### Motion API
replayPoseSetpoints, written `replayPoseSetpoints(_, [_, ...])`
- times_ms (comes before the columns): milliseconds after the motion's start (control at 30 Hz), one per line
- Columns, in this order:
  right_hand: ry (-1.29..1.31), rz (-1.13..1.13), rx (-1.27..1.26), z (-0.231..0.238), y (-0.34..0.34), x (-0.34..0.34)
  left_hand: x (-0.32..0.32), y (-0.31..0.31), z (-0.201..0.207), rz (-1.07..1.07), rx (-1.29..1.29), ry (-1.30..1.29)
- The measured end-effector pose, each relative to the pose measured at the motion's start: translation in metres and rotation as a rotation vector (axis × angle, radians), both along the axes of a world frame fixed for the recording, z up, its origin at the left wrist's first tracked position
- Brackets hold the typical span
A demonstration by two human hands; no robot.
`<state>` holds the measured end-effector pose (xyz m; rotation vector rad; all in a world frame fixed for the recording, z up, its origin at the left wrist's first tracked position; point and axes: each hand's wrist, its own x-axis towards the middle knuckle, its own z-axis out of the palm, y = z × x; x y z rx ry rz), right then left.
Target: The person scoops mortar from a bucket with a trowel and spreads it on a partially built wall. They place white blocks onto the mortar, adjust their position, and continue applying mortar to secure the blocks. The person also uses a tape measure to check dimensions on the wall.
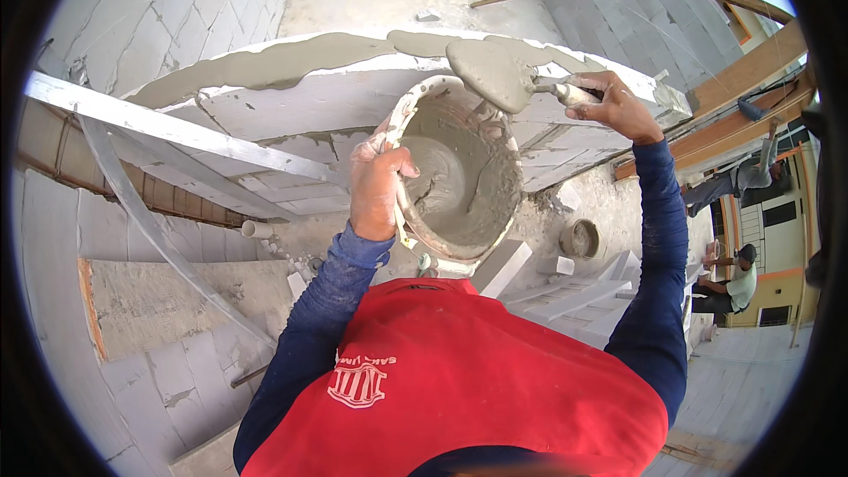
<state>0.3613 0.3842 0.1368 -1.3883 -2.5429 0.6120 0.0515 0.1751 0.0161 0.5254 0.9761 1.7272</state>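
Observation:
My left hand (378, 178) is closed on the rim of a round bucket (511, 190), holding it up against the near side of a low block wall (291, 109). Grey wet mortar (442, 163) coats the bucket's inside and lies in its bottom. My right hand (616, 106) grips the pale handle of a trowel (491, 76). The trowel's blade, covered in mortar, is over the bucket's far rim and the wall top. A strip of spread mortar (265, 66) runs along the top of the wall, thick toward the left.
A white metal beam (185, 131) slants from the left toward the wall. Below the right arm stand a smaller mortar-stained bucket (579, 238) and loose white blocks (579, 299). Wooden planks (746, 66) lean at the right. Another person (735, 283) is farther off at the right.

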Motion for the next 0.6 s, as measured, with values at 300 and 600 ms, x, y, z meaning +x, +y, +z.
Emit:
replayPoseSetpoints(300, [-0.176,0.178,0.860,-0.002,0.021,-0.044,-0.053,-0.036,-0.013,-0.066,-0.039,0.019])
replayPoseSetpoints(600, [-0.231,0.295,0.268,-0.030,-0.112,-0.071,-0.062,-0.046,-0.023,-0.174,-0.030,-0.040])
